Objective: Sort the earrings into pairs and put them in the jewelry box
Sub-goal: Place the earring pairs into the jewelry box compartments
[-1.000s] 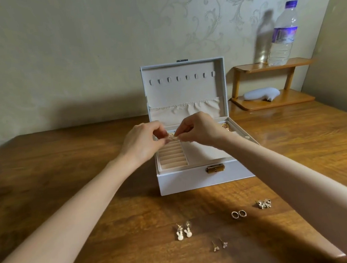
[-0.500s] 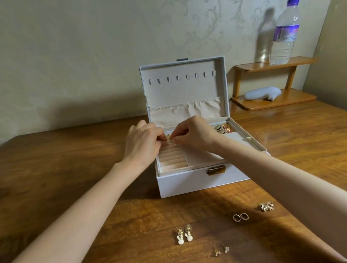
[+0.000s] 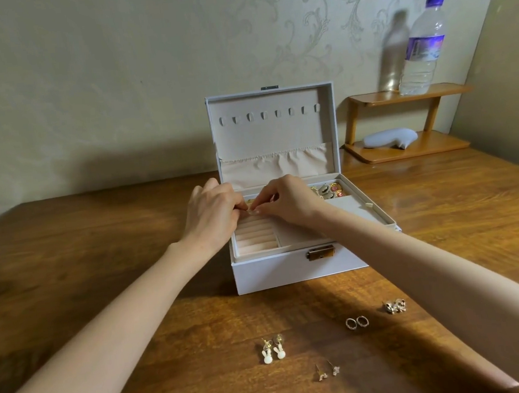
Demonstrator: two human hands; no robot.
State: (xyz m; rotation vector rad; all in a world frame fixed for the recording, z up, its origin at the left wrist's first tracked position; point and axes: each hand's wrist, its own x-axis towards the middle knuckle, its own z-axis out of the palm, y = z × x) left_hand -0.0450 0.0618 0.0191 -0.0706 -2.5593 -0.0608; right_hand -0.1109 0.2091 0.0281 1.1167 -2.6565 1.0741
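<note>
The white jewelry box [image 3: 293,267] stands open on the wooden table, lid upright. My left hand [image 3: 212,215] and my right hand [image 3: 287,200] meet over the back of its ridged ring rolls [image 3: 255,234], fingertips pinching a small earring [image 3: 251,210] that is mostly hidden. On the table in front lie pairs: white rabbit earrings [image 3: 273,350], thin studs [image 3: 327,372], small hoops [image 3: 357,322] and gold clustered earrings [image 3: 395,306]. Gold and red pieces [image 3: 329,189] fill a back compartment.
A wooden two-tier shelf [image 3: 405,147] stands at the back right with a water bottle [image 3: 423,50] on top and a grey object [image 3: 389,139] below. The wall runs close behind the box.
Both hands have lowered from above the box down onto the back of the ring rolls, still pinching the small earring. The pairs on the table have not moved.
</note>
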